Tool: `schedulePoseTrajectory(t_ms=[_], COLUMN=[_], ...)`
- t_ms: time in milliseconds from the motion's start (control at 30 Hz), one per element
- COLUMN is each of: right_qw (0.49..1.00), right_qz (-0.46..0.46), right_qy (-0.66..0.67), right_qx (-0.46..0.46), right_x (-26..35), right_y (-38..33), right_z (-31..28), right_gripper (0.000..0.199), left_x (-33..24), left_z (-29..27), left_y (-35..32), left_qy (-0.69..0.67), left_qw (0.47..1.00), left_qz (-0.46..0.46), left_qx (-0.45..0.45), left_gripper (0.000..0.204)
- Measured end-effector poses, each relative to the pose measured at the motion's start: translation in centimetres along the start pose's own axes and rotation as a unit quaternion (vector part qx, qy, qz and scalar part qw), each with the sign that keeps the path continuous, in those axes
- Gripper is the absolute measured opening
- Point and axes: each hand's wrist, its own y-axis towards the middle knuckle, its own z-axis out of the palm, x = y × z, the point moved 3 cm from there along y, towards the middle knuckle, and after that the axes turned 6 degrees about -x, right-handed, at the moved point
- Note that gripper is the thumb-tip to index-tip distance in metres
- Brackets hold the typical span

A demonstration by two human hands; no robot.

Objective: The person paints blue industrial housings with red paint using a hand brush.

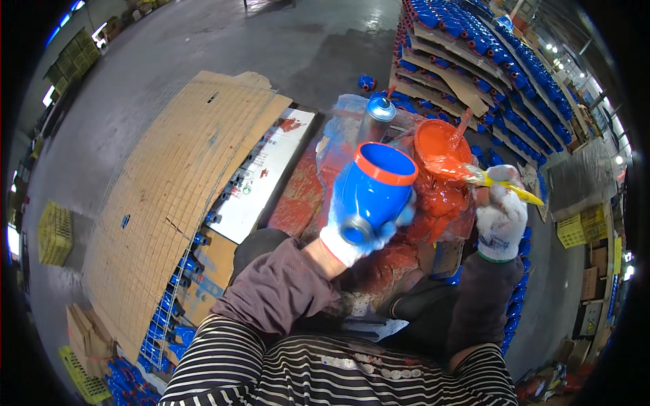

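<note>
My left hand, in a paint-stained white glove, is wrapped round a glossy blue hollow metal fitting. The fitting has a wide mouth with a red painted rim tilted upward and a smaller grey-edged opening facing me. My right hand, also gloved, grips a paintbrush by its yellow handle. The red-coated bristles lie at the near edge of a paint pot full of red paint. Thick red paint runs down the pot's near side, and a reddish stick stands in it. Behind the fitting is a silver-and-blue spray can.
Layers of blue fittings with cardboard between them rise at the far right. On the left, a wire grid panel with cardboard lies over more fittings, beside a white board. Yellow crates stand on the grey floor.
</note>
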Motion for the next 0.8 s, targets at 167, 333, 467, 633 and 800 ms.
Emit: schedulePoseTrajectory(t_ms=[167, 333, 467, 633, 800], right_qw=[0.998, 0.988, 0.899, 0.946, 0.947], right_qz=[-0.006, 0.010, -0.176, -0.096, -0.063], right_qy=[-0.042, -0.136, -0.394, -0.299, -0.311], right_qx=[0.038, 0.073, 0.073, 0.079, 0.041], right_x=[1.2, -1.4, -1.7, 0.9, 2.3], right_y=[0.4, 0.8, -0.1, -1.3, -1.4], right_z=[-1.2, -0.3, 1.3, 1.3, 1.5], right_gripper=[0.017, 0.012, 0.010, 0.014, 0.016], left_x=[-2.5, -0.4, 1.7, 1.9, 1.9], left_z=[-0.1, 1.5, 1.3, 1.6, 1.7], left_y=[-1.0, -1.8, -0.9, -0.7, -0.8], left_qy=[0.256, 0.842, 0.886, 0.889, 0.879], left_qw=[0.897, 0.120, -0.038, -0.062, -0.028], left_qz=[0.320, 0.447, 0.382, 0.366, 0.371], left_qx=[-0.167, -0.276, -0.260, -0.268, -0.297], left_gripper=[0.059, 0.070, 0.070, 0.069, 0.067])
